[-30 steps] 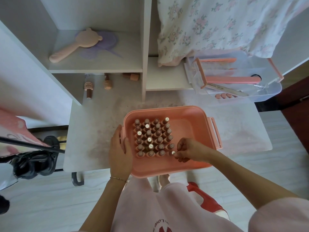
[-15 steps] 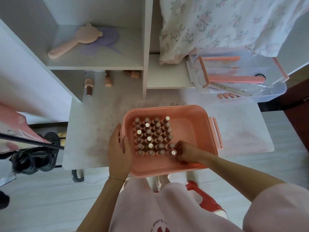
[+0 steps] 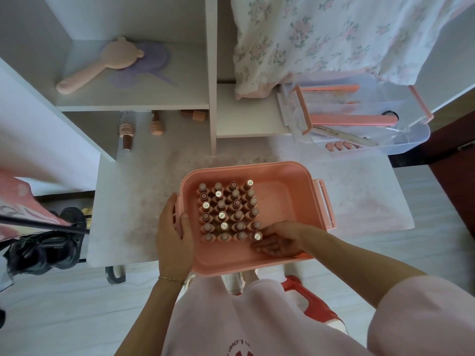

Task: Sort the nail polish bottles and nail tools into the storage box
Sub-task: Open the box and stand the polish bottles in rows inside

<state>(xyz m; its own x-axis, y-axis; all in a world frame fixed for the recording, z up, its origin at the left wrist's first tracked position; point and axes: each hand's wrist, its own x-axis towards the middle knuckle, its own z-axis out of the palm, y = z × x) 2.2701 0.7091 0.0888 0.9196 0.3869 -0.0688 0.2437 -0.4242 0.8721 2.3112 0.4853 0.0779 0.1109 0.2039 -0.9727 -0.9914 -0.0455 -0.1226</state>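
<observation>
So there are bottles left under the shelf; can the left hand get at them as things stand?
Probably yes: the left hand only holds the box rim, and bare table lies between it and the bottles.

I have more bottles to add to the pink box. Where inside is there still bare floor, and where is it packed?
Inside the storage box, the bare floor lies between the bottle block and the right wall with its handle. The left part is packed with upright bottles. The near right corner is taken by the right hand; the left hand grips the left rim.
</observation>
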